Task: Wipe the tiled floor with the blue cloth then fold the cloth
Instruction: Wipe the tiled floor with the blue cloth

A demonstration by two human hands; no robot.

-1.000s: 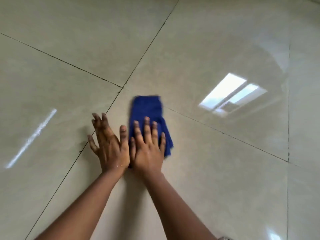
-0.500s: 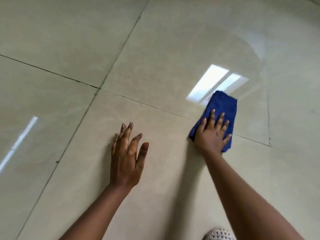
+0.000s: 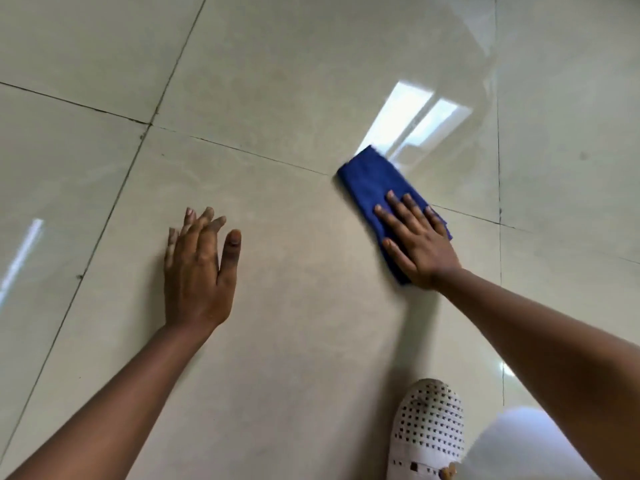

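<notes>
Blue cloth (image 3: 372, 183), folded into a long strip, lies under the spread, flat fingers (image 3: 398, 206) of the right hand (image 3: 420, 245), pressed on the glossy beige tiled floor (image 3: 294, 271) across a grout line. The left hand (image 3: 199, 271) rests flat and open on bare tile, well apart. A white perforated shoe (image 3: 427, 431) sits below.

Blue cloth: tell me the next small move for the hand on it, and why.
Probably slide the right hand with the blue cloth back toward the left hand. The cloth lies flat under the open palm, across a grout line, and the tile between the two hands is bare. The left hand is braced flat on the tiled floor, so the right can do the wiping.
</notes>
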